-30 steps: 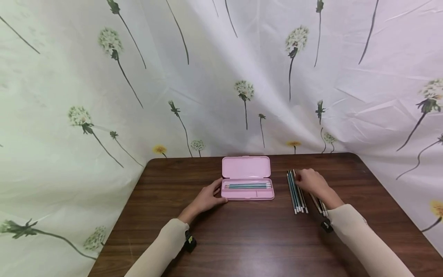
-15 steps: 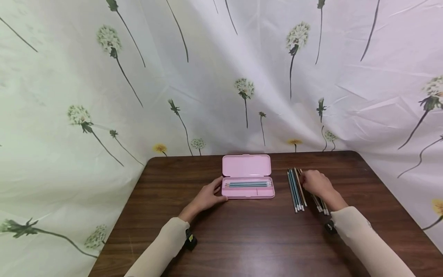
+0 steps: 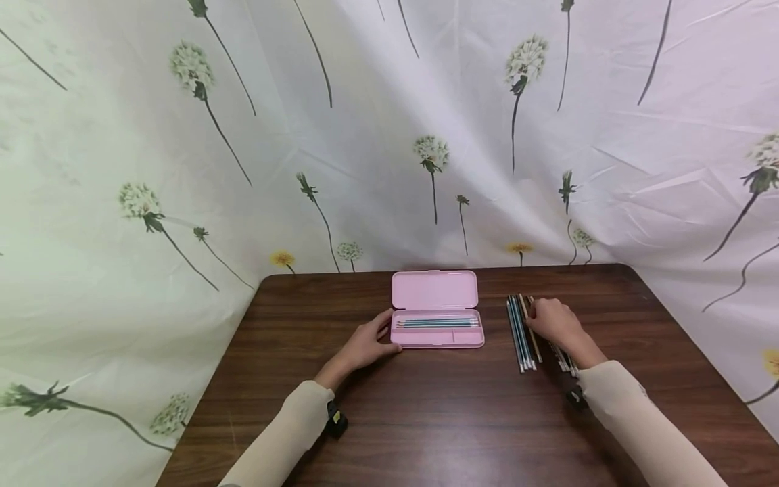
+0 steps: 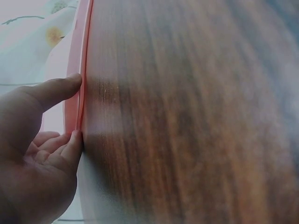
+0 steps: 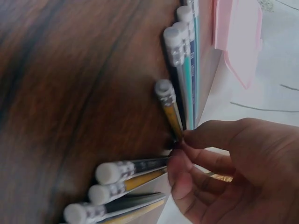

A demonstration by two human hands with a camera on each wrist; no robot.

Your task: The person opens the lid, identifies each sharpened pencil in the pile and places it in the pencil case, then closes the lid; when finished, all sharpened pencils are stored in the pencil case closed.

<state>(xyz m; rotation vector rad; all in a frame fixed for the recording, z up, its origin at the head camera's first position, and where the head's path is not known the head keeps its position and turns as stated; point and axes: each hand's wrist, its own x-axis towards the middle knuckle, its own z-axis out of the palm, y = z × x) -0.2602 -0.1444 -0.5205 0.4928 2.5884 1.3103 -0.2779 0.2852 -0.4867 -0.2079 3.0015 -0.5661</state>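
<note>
My left hand (image 3: 367, 343) grips the left end of an open pink pencil case (image 3: 435, 289), thumb at the front corner and fingers along the side. Several teal pencils (image 3: 435, 324) lie in its long rear compartment. To the right, my right hand (image 3: 556, 321) pinches a gold pencil (image 5: 172, 114) between thumb and fingertips. Left of that pencil, several blue and teal pencils (image 3: 520, 338) lie side by side, erasers toward me. Partly hidden under the right hand is a second group of black and gold pencils (image 5: 135, 179), their white erasers showing.
The brown wood-grain table (image 3: 438, 412) carries everything. Behind it hangs a white cloth (image 3: 365, 169) printed with dandelions, close to the table's back edge. In the case, the front section has a small divider (image 3: 453, 336).
My right hand has shifted slightly right, and a dark pencil has gone from beside the blue ones to the right-hand group. The gold pencil now stands apart. The left hand stays on the case.
</note>
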